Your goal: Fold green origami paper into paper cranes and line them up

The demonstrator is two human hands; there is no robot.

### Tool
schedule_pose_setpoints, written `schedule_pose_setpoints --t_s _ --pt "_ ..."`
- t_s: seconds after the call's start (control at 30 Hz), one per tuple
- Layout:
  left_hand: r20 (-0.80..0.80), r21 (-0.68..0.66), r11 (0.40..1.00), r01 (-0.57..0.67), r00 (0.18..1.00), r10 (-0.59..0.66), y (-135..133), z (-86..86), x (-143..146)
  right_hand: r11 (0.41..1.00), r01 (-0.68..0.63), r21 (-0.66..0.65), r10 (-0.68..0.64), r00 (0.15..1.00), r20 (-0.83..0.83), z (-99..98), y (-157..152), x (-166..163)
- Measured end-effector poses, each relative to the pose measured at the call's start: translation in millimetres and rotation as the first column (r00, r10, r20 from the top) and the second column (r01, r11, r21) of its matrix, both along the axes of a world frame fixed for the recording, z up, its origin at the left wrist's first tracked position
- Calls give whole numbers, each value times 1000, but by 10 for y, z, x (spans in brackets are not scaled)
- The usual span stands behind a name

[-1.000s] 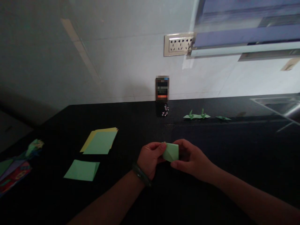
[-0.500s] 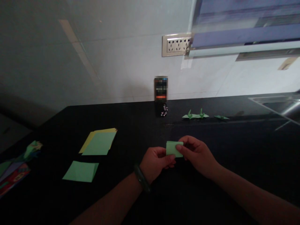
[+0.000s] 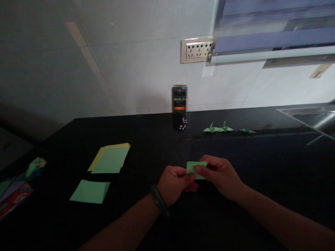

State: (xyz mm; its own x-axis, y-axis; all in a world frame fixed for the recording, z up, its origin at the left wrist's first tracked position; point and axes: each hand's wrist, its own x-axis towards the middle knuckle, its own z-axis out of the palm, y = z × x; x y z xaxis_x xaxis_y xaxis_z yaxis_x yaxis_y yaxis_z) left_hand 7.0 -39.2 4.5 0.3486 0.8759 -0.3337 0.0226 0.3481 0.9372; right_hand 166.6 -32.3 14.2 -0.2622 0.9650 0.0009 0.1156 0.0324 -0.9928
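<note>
Both pinching mid-fold, your left hand [image 3: 176, 181] grips the green paper [image 3: 191, 167] at 7 o'clock, your right hand [image 3: 220, 175] at 3; creasing next likely needs flush edges.

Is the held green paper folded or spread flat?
Folded: the green paper is a small packet pinched by left hand and right hand.

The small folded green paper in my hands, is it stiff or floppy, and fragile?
The folded green paper looks thin, so probably very light and easily creased. Its layers likely make it stiffer than the flat green sheet. Between left hand and right hand it holds shape.
</note>
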Motion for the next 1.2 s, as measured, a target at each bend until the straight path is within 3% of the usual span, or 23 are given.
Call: schedule_pose_setpoints --t_s 0.17,0.3,0.4,0.57,0.77,0.93,1.2 --pt "19 98 995 -17 1000 16 1 -26 -11 999 17 51 -21 996 82 19 5 26" --pt "157 172 974 -150 980 123 11 -14 -13 998 -20 66 12 992 122 8 9 50" --pt "165 186 959 -212 969 182 10 0 -14 995 -49 91 37 991 131 -2 10 56" --pt "74 224 951 -213 977 202 -7 5 -26 991 -61 121 45 990 137 -6 16 49" --pt "-17 273 954 -125 991 135 -9 1 -28 985 -57 162 30 986 162 -22 14 44" --pt "-90 294 938 -186 971 220 -37 57 -11 975 -45 218 -3 976 216 -37 -19 34" --pt "-20 259 942 -215 973 228 -23 39 -17 989 -20 148 -9 981 193 1 -32 21"
